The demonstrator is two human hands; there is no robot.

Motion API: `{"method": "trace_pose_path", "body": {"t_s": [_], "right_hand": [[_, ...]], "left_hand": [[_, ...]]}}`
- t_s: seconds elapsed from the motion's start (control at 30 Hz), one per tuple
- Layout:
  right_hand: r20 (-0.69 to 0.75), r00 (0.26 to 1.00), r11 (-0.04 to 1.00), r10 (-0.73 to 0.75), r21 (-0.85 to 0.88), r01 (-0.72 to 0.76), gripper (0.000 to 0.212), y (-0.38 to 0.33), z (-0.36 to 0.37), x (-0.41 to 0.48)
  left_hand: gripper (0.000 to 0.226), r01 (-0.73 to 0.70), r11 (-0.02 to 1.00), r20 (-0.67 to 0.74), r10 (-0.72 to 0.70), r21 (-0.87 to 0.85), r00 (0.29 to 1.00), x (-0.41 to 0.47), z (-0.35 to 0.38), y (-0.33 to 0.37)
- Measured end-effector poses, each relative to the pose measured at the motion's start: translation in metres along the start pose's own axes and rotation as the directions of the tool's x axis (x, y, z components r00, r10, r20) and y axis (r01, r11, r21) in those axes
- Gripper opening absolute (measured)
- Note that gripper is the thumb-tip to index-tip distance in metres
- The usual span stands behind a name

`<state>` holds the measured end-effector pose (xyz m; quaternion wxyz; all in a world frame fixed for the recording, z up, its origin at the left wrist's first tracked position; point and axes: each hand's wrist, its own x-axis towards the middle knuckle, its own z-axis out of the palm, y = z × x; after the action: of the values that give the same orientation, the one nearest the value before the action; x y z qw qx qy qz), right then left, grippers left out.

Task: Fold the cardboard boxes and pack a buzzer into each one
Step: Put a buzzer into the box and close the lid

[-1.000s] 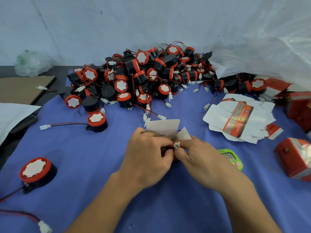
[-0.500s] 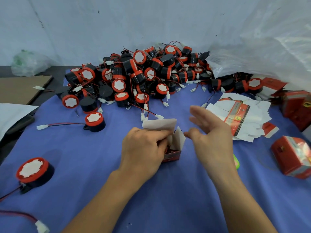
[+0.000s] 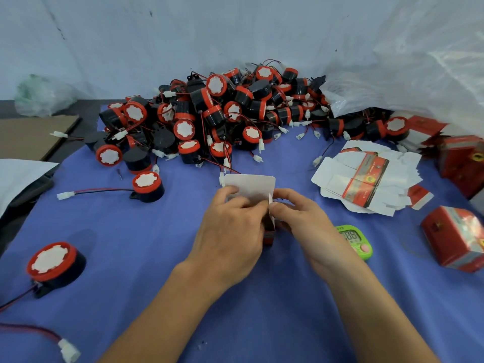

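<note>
Cardboard box (image 3: 251, 186) sits right between the left hand (image 3: 230, 226) and right hand (image 3: 301, 222), both pinching its flaps; it looks light, thin and bendy, so hold its sides softly.

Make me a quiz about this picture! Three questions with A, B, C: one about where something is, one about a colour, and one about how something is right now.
1. Where is the green timer?
A. beside the right hand
B. up on the wall
C. at the far left

2. What colour is the raised flap of the box?
A. black
B. white
C. green

3. How is the box?
A. lying flat
B. taped shut
C. open on top, held in both hands

Answers:
1 A: the timer lies on the cloth just right of that wrist.
2 B: the flap shows white above the fingers.
3 C: the left hand and right hand grip it, with the flap up.
</note>
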<state>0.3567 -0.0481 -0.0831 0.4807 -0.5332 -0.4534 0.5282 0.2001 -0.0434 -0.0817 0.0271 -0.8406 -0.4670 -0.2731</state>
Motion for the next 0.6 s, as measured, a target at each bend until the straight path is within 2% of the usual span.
{"method": "trace_pose_path", "body": {"t_s": [0.13,0.27,0.37,0.43,0.47,0.53,0.6], "right_hand": [[0.042,0.999,1.0,-0.022,-0.015,0.022,0.02,0.003,-0.001,0.002],[0.048,0.999,0.999,-0.016,-0.033,0.017,0.018,0.005,-0.001,0.004],[0.069,0.998,0.997,-0.006,-0.072,0.011,0.017,0.006,-0.002,0.006],[0.074,0.997,0.995,-0.001,-0.102,0.008,0.017,0.007,-0.003,0.008],[0.075,0.997,0.993,0.002,-0.116,0.006,0.017,0.007,-0.004,0.008],[0.07,0.998,0.988,0.011,-0.153,0.0,0.02,0.008,-0.003,0.01],[0.05,0.998,0.981,0.025,-0.196,-0.015,0.025,0.01,-0.001,0.012]], "left_hand": [[0.04,0.095,0.995,0.087,-0.094,-0.003,0.992,0.002,0.0,-0.003],[0.039,0.095,0.995,0.05,-0.096,0.007,0.994,0.001,-0.003,-0.002],[0.025,0.114,0.993,-0.002,-0.114,-0.038,0.993,-0.002,0.0,-0.005],[0.012,0.178,0.964,-0.015,-0.185,-0.197,0.983,-0.002,-0.001,-0.009],[0.014,0.217,0.926,0.0,-0.228,-0.308,0.974,-0.001,-0.003,-0.012],[0.017,0.252,0.78,-0.036,-0.331,-0.573,0.943,0.002,-0.012,-0.021],[0.009,0.24,0.61,-0.124,-0.492,-0.755,0.862,0.006,-0.018,-0.039]]}}
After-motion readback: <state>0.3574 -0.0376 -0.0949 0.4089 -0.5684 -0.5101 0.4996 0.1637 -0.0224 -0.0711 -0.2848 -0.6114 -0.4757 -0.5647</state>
